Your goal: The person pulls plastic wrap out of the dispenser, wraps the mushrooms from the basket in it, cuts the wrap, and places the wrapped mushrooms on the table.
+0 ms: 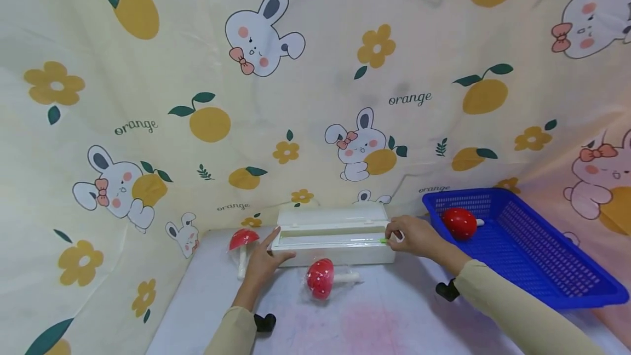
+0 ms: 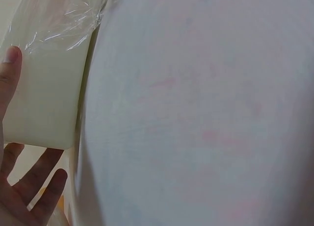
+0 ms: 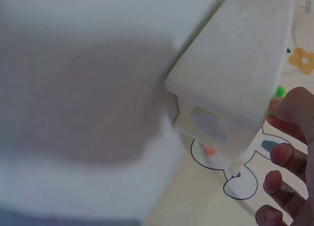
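A white cling film dispenser box [image 1: 340, 257] sits at the back of the table with its lid [image 1: 332, 215] raised. Clear film lies across its top and hangs over the front, seen also in the left wrist view. My left hand [image 1: 262, 267] grips the box's left end, thumb on the front face and fingers around the end. At the right end, my right hand [image 1: 416, 237] pinches a small green slide cutter [image 3: 280, 91] between thumb and index finger; the other fingers are loosely bent. In front of the box lies a red spotted toy mushroom [image 1: 320, 279] wrapped in clear film.
Another film-wrapped toy mushroom [image 1: 243, 239] is left of the box, beside my left hand. A blue plastic basket [image 1: 532, 267] on the right holds a red toy mushroom [image 1: 459, 223]. Behind the table hangs a printed cloth [image 1: 305, 92] with rabbits and oranges.
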The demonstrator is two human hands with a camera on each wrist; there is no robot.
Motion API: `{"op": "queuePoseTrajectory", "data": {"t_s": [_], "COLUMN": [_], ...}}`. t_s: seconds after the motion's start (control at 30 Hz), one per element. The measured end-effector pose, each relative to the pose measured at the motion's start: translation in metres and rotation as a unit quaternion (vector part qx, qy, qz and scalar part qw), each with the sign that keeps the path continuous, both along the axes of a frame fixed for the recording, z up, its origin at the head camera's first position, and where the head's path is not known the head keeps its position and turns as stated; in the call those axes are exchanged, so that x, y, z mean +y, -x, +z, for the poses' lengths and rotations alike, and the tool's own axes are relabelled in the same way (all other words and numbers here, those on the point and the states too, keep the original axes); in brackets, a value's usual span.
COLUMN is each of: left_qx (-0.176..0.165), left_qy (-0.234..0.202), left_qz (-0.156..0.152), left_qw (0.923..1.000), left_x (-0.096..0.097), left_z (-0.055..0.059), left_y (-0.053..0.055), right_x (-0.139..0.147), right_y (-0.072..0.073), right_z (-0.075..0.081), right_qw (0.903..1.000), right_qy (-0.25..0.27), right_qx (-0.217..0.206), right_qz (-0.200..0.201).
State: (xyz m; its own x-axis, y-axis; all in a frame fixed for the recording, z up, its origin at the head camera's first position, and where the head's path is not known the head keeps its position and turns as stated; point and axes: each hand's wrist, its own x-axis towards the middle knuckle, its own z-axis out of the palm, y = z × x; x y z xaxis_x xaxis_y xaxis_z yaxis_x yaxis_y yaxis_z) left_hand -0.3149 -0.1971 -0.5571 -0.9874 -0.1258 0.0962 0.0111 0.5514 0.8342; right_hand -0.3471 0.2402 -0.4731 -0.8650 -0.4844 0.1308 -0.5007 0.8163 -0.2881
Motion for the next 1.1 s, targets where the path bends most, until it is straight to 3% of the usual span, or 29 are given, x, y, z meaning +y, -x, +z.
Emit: {"op": "queuePoseTrajectory", "data": {"t_s": [0.43,0.53,0.67,0.77,0.87,1.1], "left_qx": [-0.004,-0.009,-0.012,-0.003,0.004,0.029], "left_qy": [-0.009,0.000,0.012,0.019,0.016,0.037], "left_qz": [-0.004,-0.006,-0.008,-0.017,-0.021,-0.018], "left_qw": [0.9999,0.9999,0.9998,0.9997,0.9996,0.9987], "left_x": [0.004,0.003,0.003,0.004,0.004,0.009], "left_z": [0.001,0.002,0.005,0.009,0.012,0.012], "left_y": [0.001,0.001,-0.002,-0.005,-0.007,-0.009], "right_x": [0.022,0.020,0.013,0.008,0.004,-0.003], "right_y": [-0.004,-0.004,-0.008,-0.013,-0.016,-0.024], "right_z": [-0.006,-0.005,-0.002,0.000,0.000,-0.005], "right_qw": [0.9980,0.9984,0.9996,0.9987,0.9975,0.9975], "right_qy": [-0.026,-0.021,-0.012,-0.005,0.007,0.044], "right_qx": [0.058,0.052,0.011,-0.020,-0.026,0.035], "right_qz": [0.000,-0.002,-0.023,-0.048,-0.066,-0.044]}}
